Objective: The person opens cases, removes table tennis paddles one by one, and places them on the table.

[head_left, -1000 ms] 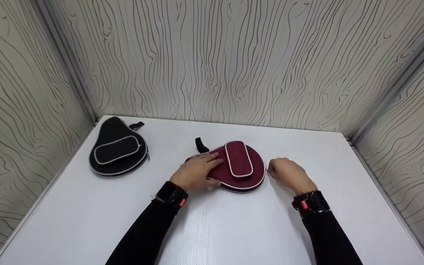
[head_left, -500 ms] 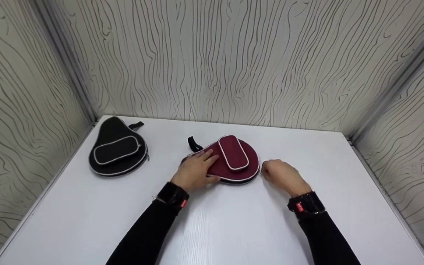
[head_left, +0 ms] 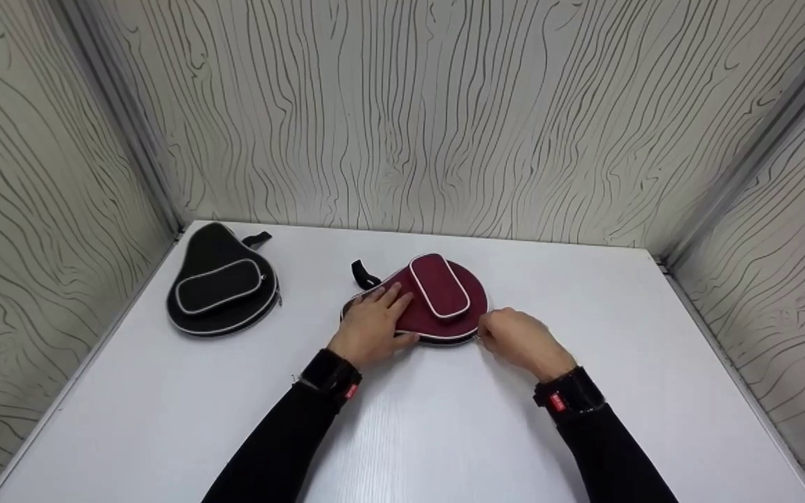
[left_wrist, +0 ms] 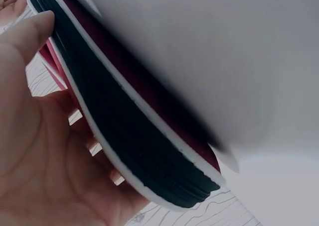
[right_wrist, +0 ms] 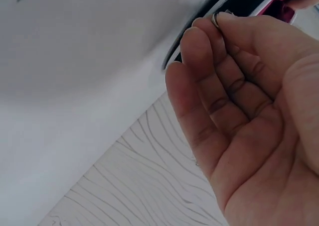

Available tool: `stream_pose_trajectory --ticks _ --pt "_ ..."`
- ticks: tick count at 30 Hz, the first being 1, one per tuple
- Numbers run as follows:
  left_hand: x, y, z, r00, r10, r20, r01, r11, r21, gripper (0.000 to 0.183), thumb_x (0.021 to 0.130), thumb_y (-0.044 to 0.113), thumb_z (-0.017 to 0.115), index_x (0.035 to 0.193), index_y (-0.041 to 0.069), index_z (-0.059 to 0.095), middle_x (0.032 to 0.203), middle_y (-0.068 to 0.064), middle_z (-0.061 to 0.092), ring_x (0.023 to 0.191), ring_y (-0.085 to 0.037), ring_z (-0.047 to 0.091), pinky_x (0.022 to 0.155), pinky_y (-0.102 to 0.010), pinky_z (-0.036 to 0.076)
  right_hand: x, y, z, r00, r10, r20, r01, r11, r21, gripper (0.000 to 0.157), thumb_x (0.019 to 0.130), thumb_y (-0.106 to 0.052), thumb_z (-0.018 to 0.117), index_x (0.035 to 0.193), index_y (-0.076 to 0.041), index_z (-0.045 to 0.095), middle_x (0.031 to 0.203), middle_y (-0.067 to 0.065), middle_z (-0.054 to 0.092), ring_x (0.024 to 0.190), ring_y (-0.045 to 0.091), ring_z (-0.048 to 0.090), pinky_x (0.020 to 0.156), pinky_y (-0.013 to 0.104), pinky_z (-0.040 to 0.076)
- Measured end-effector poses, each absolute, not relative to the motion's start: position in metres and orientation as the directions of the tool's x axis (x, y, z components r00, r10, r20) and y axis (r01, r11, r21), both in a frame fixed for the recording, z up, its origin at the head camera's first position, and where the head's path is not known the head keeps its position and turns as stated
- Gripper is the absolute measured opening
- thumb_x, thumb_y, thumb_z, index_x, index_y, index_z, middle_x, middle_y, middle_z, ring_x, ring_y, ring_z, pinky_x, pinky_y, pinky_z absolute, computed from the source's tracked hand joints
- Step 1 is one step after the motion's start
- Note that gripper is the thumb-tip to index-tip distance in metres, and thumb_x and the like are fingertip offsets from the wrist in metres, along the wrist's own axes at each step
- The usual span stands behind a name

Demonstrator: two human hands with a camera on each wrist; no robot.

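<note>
A maroon table tennis paddle case (head_left: 437, 325) with white piping lies flat, its rounded end to the right. My left hand (head_left: 367, 328) rests on its narrow end with fingers spread over the top. In the left wrist view, the thumb (left_wrist: 37, 29) touches the black zippered side band (left_wrist: 114, 111). At the case's lower right edge, my right hand (head_left: 521, 340) pinches the zipper pull (right_wrist: 215, 20) between thumb and forefinger, the other fingers curled beside it. Most of the pull is hidden by the fingertips.
A black paddle case (head_left: 217, 290) of the same shape lies at the table's back left. The white table (head_left: 402, 433) is walled at the back and sides by wood-grain panels (head_left: 402, 119). A black strap loop (head_left: 364, 274) sticks out behind the maroon case.
My right hand has moved left and slightly nearer along the case's rounded edge with the zipper pull. The maroon case has shifted left and a little back. My left hand stays on it.
</note>
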State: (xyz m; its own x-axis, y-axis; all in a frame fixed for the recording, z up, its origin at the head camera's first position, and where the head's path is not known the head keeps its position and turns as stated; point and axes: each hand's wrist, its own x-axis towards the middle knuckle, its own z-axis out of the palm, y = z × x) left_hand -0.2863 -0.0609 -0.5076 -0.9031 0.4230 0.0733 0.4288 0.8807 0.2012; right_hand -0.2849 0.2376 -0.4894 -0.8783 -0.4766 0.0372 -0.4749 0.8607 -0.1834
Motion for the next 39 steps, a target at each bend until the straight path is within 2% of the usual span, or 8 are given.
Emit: stream_pose_trajectory --ticks 8,12,16,22,28,33,36,39 --pt "-0.282 -0.055 -0.506 -0.909 0.415 0.032 0.415 0.898 0.145 0.082 0.117 0.059 0.066 0.182 0.013 0.045 0.19 -0.016 0.042 0.176 -0.04 0.046 0.144 -0.061 0.042 -0.283 0.229 -0.489 -0.885 -0.462 0.053 -0.463 0.868 -0.18 0.018 0.102 -0.001 0.083 0.087 -0.01 0.079 0.083 0.003 0.078 0.074 0.014 0.066 0.066 0.039 0.062" --pt "-0.281 -0.054 -0.503 -0.899 0.437 -0.015 0.432 0.893 0.128 0.085 0.116 0.06 0.067 0.184 0.014 0.041 0.192 -0.015 0.038 0.178 -0.038 0.042 0.145 -0.058 0.042 -0.287 0.234 -0.489 -0.896 -0.434 0.091 -0.443 0.879 -0.174 0.017 0.101 -0.001 0.084 0.086 -0.008 0.079 0.083 0.005 0.078 0.071 0.014 0.065 0.063 0.038 0.061" --pt "-0.281 -0.054 -0.5 -0.872 0.486 -0.065 0.471 0.867 0.165 0.088 0.115 0.059 0.068 0.185 0.016 0.038 0.195 -0.012 0.032 0.181 -0.036 0.036 0.146 -0.053 0.041 -0.292 0.243 -0.49 -0.907 -0.407 0.105 -0.42 0.893 -0.165 0.017 0.101 0.0 0.083 0.086 -0.007 0.078 0.083 0.007 0.079 0.07 0.016 0.065 0.062 0.038 0.061" --pt "-0.276 -0.052 -0.494 -0.799 0.582 -0.15 0.535 0.803 0.262 0.09 0.114 0.058 0.069 0.188 0.022 0.032 0.197 -0.003 0.026 0.185 -0.029 0.027 0.143 -0.057 0.044 -0.3 0.261 -0.49 -0.929 -0.355 0.102 -0.368 0.913 -0.176 0.027 0.103 0.0 0.078 0.079 -0.009 0.071 0.078 0.005 0.073 0.069 0.017 0.058 0.059 0.039 0.056" --pt "-0.267 -0.043 -0.488 -0.703 0.691 -0.168 0.623 0.713 0.322 0.092 0.112 0.06 0.072 0.187 0.023 0.035 0.197 0.0 0.029 0.185 -0.021 0.025 0.149 -0.043 0.034 -0.305 0.276 -0.493 -0.942 -0.317 0.112 -0.333 0.925 -0.183 0.028 0.102 0.0 0.076 0.077 -0.01 0.069 0.077 0.003 0.067 0.069 0.018 0.055 0.057 0.039 0.053" --pt "-0.258 -0.032 -0.487 -0.632 0.75 -0.197 0.667 0.655 0.356 0.098 0.107 0.063 0.078 0.187 0.028 0.034 0.197 0.003 0.027 0.185 -0.016 0.024 0.149 -0.04 0.034 -0.307 0.284 -0.492 -0.948 -0.301 0.105 -0.316 0.931 -0.183 0.027 0.099 0.004 0.072 0.076 -0.01 0.067 0.077 0.004 0.065 0.07 0.019 0.054 0.056 0.038 0.05" --pt "-0.253 -0.026 -0.487 -0.581 0.788 -0.204 0.71 0.614 0.345 0.103 0.103 0.06 0.085 0.187 0.028 0.034 0.197 0.001 0.027 0.185 -0.015 0.023 0.149 -0.037 0.031 -0.307 0.286 -0.491 -0.951 -0.293 0.097 -0.307 0.933 -0.186 0.024 0.097 0.004 0.071 0.078 -0.01 0.069 0.079 0.006 0.069 0.071 0.021 0.057 0.057 0.041 0.052" --pt "-0.25 -0.021 -0.486 -0.561 0.804 -0.197 0.744 0.594 0.305 0.107 0.1 0.059 0.089 0.187 0.027 0.035 0.197 0.0 0.028 0.185 -0.015 0.024 0.149 -0.033 0.03 -0.308 0.287 -0.49 -0.952 -0.29 0.094 -0.303 0.933 -0.192 0.021 0.096 0.004 0.071 0.08 -0.009 0.071 0.081 0.008 0.072 0.072 0.022 0.06 0.059 0.044 0.055"
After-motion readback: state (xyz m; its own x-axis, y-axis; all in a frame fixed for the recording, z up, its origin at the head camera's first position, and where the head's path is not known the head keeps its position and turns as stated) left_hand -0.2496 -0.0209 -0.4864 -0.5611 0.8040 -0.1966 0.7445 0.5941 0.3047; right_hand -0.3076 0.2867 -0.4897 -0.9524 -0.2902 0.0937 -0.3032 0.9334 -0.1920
